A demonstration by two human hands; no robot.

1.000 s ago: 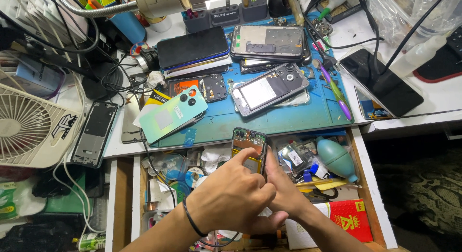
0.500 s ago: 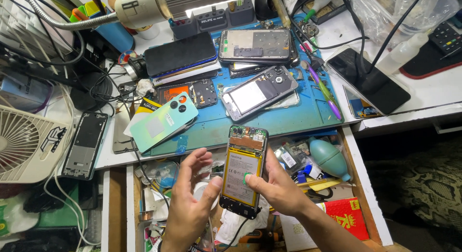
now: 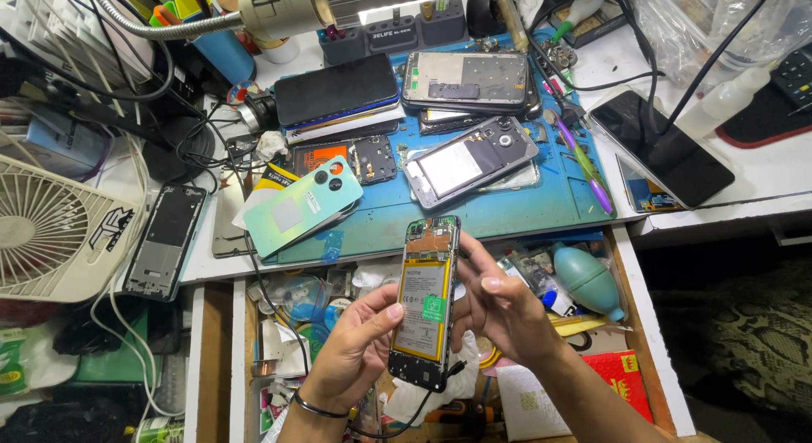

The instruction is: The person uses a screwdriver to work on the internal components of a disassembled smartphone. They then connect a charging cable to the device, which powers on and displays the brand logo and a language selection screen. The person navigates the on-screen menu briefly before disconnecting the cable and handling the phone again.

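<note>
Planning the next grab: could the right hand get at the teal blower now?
Probably not yet: the right hand is holding the opened phone. The blower lies uncovered right beside it.

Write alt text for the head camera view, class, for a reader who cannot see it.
Two bare hands, left hand and right hand, hold an opened phone upright over an open drawer, its yellow-edged battery facing the camera. Behind lies a blue work mat with a mint-green phone back, a grey phone frame and more dismantled phones; a white fan stands at left.
</note>
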